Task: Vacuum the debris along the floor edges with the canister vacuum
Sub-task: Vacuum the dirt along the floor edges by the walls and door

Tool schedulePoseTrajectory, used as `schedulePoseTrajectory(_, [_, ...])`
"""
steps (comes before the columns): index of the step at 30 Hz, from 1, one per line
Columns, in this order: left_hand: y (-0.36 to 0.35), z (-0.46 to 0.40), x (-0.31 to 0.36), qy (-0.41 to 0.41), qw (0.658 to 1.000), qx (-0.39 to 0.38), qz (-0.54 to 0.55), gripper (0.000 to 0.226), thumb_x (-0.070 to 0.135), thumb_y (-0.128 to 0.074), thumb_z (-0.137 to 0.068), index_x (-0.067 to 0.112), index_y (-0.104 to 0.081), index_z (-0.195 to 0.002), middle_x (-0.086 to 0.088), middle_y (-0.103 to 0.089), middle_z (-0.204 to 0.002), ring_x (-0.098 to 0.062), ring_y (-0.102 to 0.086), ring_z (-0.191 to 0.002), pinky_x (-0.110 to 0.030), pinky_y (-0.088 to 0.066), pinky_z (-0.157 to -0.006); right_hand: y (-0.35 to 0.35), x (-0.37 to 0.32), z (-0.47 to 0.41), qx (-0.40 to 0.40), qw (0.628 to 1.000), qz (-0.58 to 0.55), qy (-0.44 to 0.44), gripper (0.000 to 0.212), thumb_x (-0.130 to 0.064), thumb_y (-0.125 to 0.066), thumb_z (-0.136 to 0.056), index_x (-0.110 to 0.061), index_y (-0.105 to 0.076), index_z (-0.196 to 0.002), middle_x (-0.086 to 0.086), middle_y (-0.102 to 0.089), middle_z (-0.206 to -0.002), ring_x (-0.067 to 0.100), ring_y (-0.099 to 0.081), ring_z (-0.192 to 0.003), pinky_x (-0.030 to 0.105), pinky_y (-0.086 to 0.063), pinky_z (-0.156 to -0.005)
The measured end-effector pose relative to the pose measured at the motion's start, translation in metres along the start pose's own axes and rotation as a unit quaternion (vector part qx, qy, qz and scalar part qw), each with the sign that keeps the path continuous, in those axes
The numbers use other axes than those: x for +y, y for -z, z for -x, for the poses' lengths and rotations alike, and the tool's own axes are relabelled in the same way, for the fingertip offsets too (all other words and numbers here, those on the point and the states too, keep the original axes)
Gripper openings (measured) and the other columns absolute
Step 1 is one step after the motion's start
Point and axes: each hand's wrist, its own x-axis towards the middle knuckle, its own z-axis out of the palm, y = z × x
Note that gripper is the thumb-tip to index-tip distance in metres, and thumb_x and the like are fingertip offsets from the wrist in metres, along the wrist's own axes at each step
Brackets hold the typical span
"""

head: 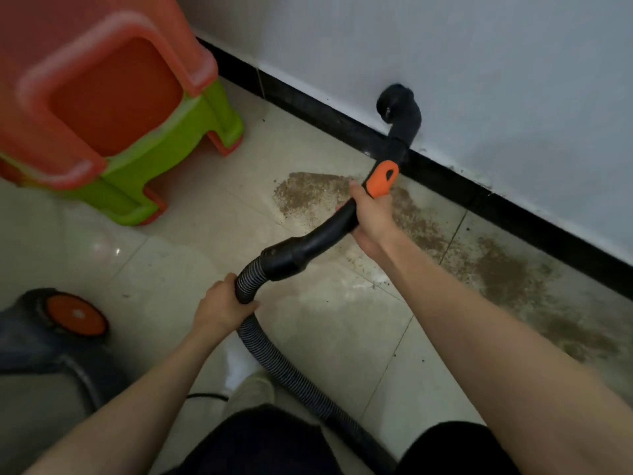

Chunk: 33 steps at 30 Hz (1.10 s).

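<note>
My right hand (371,217) grips the black curved vacuum handle (322,236) just below its orange slider (382,178). The handle's open black end (399,104) is raised off the floor and points up in front of the white wall. My left hand (222,306) is closed around the ribbed grey hose (284,368), which runs down between my legs. Brown debris (308,192) lies spread on the beige tiles along the black skirting board (513,214), with another patch (507,272) further right. The canister vacuum (51,323), dark with an orange round cap, sits at the lower left.
Stacked orange and green plastic stools (113,125) stand at the upper left near the corner. A thin black cord (205,395) lies on the floor by my foot (253,389). The white wall (479,63) runs diagonally across the right.
</note>
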Motion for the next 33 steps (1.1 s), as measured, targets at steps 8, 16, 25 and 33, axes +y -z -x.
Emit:
schedulePoseTrajectory(8, [0.087, 0.119, 0.015, 0.069, 0.992, 0.087, 0.065, 0.04, 0.022, -0.07, -0.083, 0.005, -0.05, -0.113, -0.015, -0.057, -0.103, -0.035, -0.058, -0.095, -0.041, -0.049, -0.075, -0.04, -0.082, 0.127, -0.124, 0.991, 0.059, -0.007, 0.009, -0.015, -0.053, -0.099, -0.009, -0.048, -0.095, 0.008, -0.053, -0.074, 0.018, -0.057, -0.065, 0.034, -0.051, -0.067])
schedulePoseTrajectory(16, [0.163, 0.243, 0.029, 0.07, 0.992, 0.072, 0.079, 0.042, 0.022, -0.071, -0.082, 0.005, -0.051, -0.114, -0.016, -0.057, -0.107, -0.038, -0.058, -0.1, -0.043, -0.049, -0.079, -0.048, -0.127, 0.244, -0.107, 0.992, 0.048, -0.051, 0.01, -0.019, -0.052, -0.101, -0.017, -0.046, -0.093, 0.006, -0.051, -0.068, 0.017, -0.054, -0.06, 0.034, -0.05, -0.064])
schedulePoseTrajectory(25, [0.234, 0.282, 0.064, -0.008, 0.976, 0.072, 0.203, 0.054, 0.016, -0.07, -0.082, 0.012, -0.049, -0.131, -0.006, -0.052, -0.126, -0.024, -0.049, -0.119, -0.031, -0.038, -0.097, -0.083, -0.191, 0.308, -0.127, 0.987, 0.085, -0.041, 0.022, -0.028, -0.057, -0.098, -0.016, -0.044, -0.112, 0.001, -0.055, -0.089, 0.018, -0.056, -0.084, 0.042, -0.048, -0.095])
schedulePoseTrajectory(33, [0.303, 0.3, 0.116, -0.128, 0.966, 0.067, 0.214, 0.057, 0.031, -0.07, -0.084, 0.017, -0.047, -0.134, 0.001, -0.048, -0.128, -0.014, -0.045, -0.119, -0.027, -0.035, -0.095, -0.101, -0.236, 0.347, -0.143, 0.986, 0.075, -0.031, 0.018, -0.023, -0.056, -0.099, -0.014, -0.041, -0.098, 0.004, -0.051, -0.076, 0.019, -0.054, -0.071, 0.041, -0.048, -0.085])
